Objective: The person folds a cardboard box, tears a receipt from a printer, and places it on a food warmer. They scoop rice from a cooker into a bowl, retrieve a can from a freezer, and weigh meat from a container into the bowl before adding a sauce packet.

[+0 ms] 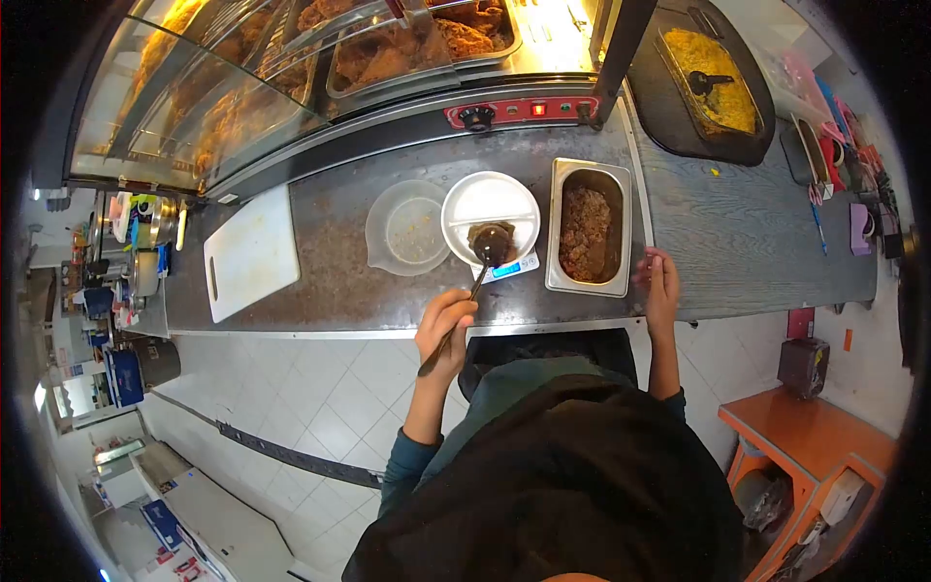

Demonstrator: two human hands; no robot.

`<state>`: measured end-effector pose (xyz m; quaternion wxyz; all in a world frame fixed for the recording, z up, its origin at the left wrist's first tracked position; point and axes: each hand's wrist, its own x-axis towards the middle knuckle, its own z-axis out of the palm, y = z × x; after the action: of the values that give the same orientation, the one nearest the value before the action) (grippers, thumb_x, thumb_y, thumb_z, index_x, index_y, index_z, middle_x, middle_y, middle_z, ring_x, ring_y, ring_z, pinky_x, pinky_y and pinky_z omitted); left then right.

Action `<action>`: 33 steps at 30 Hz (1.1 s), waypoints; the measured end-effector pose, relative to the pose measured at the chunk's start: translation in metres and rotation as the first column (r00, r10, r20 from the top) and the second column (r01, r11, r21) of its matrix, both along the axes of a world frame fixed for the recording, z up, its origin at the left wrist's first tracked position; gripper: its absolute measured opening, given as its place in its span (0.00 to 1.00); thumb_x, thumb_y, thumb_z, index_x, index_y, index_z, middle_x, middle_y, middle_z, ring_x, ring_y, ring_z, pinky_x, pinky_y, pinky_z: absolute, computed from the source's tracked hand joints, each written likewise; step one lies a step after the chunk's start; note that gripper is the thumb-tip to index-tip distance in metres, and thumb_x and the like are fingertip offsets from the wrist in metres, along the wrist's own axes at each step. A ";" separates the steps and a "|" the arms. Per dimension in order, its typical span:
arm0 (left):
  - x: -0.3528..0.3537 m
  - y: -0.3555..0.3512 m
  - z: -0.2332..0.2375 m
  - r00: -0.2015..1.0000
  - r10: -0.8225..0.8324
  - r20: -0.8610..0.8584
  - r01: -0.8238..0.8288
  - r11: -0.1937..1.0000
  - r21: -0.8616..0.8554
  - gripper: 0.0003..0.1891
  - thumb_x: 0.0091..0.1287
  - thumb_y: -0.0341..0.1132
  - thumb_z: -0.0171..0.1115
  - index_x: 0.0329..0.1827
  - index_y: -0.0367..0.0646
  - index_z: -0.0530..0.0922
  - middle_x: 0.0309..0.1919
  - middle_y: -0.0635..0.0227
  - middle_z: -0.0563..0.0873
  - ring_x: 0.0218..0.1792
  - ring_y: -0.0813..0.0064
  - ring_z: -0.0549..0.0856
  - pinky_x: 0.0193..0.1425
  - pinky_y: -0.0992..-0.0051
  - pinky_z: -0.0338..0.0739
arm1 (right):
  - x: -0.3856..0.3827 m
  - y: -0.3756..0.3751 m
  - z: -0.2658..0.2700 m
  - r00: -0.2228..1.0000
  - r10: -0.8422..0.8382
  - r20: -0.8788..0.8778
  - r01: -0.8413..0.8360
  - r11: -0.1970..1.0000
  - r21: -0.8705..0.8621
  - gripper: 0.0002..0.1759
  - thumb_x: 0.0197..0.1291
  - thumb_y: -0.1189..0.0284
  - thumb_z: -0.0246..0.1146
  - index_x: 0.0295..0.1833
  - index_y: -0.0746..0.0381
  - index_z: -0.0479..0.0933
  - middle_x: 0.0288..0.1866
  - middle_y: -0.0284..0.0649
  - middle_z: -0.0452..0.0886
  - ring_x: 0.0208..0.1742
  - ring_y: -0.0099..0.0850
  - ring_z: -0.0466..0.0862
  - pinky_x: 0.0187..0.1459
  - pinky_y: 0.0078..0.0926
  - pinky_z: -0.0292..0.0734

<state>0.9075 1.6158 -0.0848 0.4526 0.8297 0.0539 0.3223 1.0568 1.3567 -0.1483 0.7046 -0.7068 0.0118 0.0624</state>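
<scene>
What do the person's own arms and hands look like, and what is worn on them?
Both hands are bare, with no gloves on the left hand or the right hand. Each arm wears a dark teal long sleeve pushed up towards the elbow, the left sleeve and the right sleeve alike, so the forearms are uncovered. No watch or ring can be made out.

1 view: head-worn fisheye, facing steeply down onto counter (320, 281); left hand (444, 325), right hand (661, 286) arm's length off.
</scene>
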 end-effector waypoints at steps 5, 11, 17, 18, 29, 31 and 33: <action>0.007 0.007 -0.001 0.983 0.115 0.143 -0.060 0.938 -0.341 0.08 0.62 0.30 0.49 0.32 0.32 0.73 0.36 0.55 0.76 0.36 0.69 0.77 0.40 0.74 0.75 | 0.001 0.012 0.001 0.992 0.054 -0.115 -0.058 0.998 -0.032 0.17 0.64 0.63 0.43 0.50 0.63 0.67 0.33 0.32 0.71 0.29 0.18 0.71 0.32 0.14 0.67; 0.013 0.009 -0.017 0.985 0.139 0.100 -0.097 0.936 -0.339 0.14 0.65 0.34 0.44 0.31 0.31 0.72 0.36 0.55 0.74 0.36 0.70 0.77 0.38 0.76 0.78 | -0.004 0.032 -0.002 0.985 0.048 0.164 -0.011 0.975 -0.221 0.17 0.63 0.66 0.44 0.50 0.68 0.66 0.37 0.39 0.75 0.39 0.25 0.74 0.44 0.20 0.67; 0.055 -0.017 0.012 0.979 0.057 0.197 0.059 0.842 -0.537 0.11 0.64 0.34 0.47 0.32 0.33 0.73 0.36 0.58 0.75 0.37 0.69 0.78 0.38 0.74 0.75 | -0.005 0.037 -0.013 0.973 0.041 0.229 0.018 0.967 -0.253 0.12 0.62 0.69 0.47 0.44 0.68 0.65 0.29 0.42 0.73 0.31 0.27 0.74 0.34 0.26 0.68; 0.066 -0.028 0.014 0.982 -0.021 0.188 0.115 0.857 -0.502 0.11 0.64 0.34 0.48 0.32 0.33 0.73 0.37 0.58 0.75 0.36 0.69 0.78 0.38 0.74 0.74 | -0.007 0.039 -0.005 0.973 0.052 0.226 0.015 0.958 -0.285 0.12 0.62 0.69 0.47 0.44 0.68 0.65 0.29 0.42 0.73 0.31 0.28 0.74 0.34 0.26 0.68; 0.077 -0.077 0.008 0.859 -0.472 -0.199 0.474 0.879 -0.042 0.05 0.58 0.29 0.54 0.31 0.36 0.75 0.32 0.58 0.77 0.33 0.63 0.78 0.38 0.73 0.72 | -0.014 0.039 -0.008 0.969 0.049 0.242 0.019 0.962 -0.272 0.11 0.61 0.72 0.45 0.45 0.68 0.63 0.27 0.43 0.69 0.27 0.33 0.71 0.31 0.28 0.66; 0.084 -0.066 0.019 0.879 -0.441 -0.181 0.431 0.898 -0.090 0.07 0.60 0.29 0.52 0.30 0.35 0.75 0.31 0.58 0.77 0.32 0.63 0.78 0.38 0.73 0.72 | -0.014 0.039 -0.008 0.971 0.052 0.232 0.015 0.961 -0.275 0.11 0.61 0.72 0.45 0.45 0.68 0.63 0.25 0.43 0.69 0.25 0.32 0.71 0.29 0.28 0.65; 0.093 -0.066 0.025 0.889 -0.423 -0.178 0.417 0.906 -0.073 0.09 0.62 0.30 0.48 0.31 0.34 0.74 0.31 0.58 0.78 0.31 0.65 0.77 0.37 0.74 0.71 | -0.014 0.039 -0.012 0.971 0.046 0.235 0.017 0.965 -0.262 0.11 0.61 0.72 0.45 0.44 0.68 0.63 0.24 0.42 0.69 0.24 0.32 0.71 0.28 0.28 0.65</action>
<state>1.0007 1.5496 -0.0601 0.5179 0.8410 -0.0786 0.1356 1.0425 1.3958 -0.1602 0.6008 -0.7960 -0.0702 -0.0200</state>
